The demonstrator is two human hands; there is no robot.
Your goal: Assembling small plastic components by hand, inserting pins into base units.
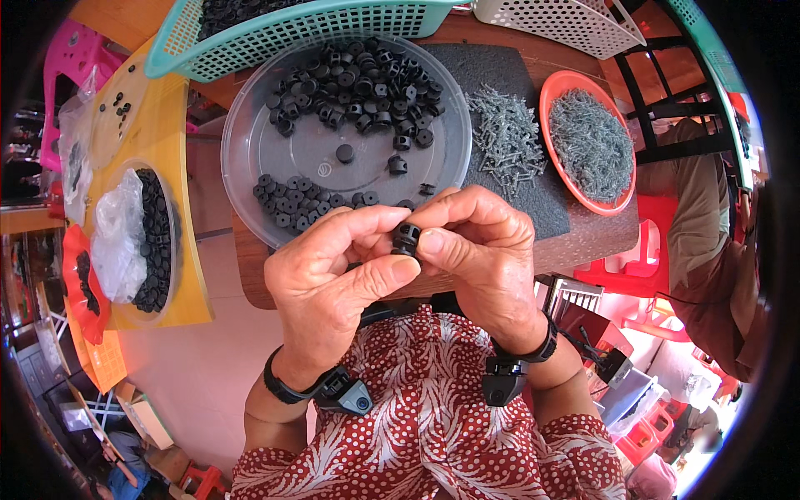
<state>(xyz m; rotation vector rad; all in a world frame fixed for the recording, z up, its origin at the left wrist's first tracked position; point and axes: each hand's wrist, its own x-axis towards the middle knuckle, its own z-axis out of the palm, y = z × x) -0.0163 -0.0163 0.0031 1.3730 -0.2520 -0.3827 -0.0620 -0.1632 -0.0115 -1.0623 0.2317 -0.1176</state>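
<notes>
Between my two hands, over the near edge of the table, is a small black cylindrical plastic part [406, 238] with slots in its side. My left hand [333, 267] touches it from the left with closed fingers. On the other side, my right hand [479, 250] pinches it between thumb and fingertips. Just beyond lies a clear round plastic lid [258, 158] used as a tray. A pile of loose black plastic parts [358, 87] fills its far side. Small black hexagonal pieces [292, 200] with centre holes lie at its near left.
Silver screws [508, 137] are heaped on a dark foam mat [546, 212]; more fill an orange-red plate [547, 137]. Behind stand a green basket [333, 25] and a white basket [558, 29]. A yellow table [196, 275] at left holds black parts. A person [708, 225] is at right.
</notes>
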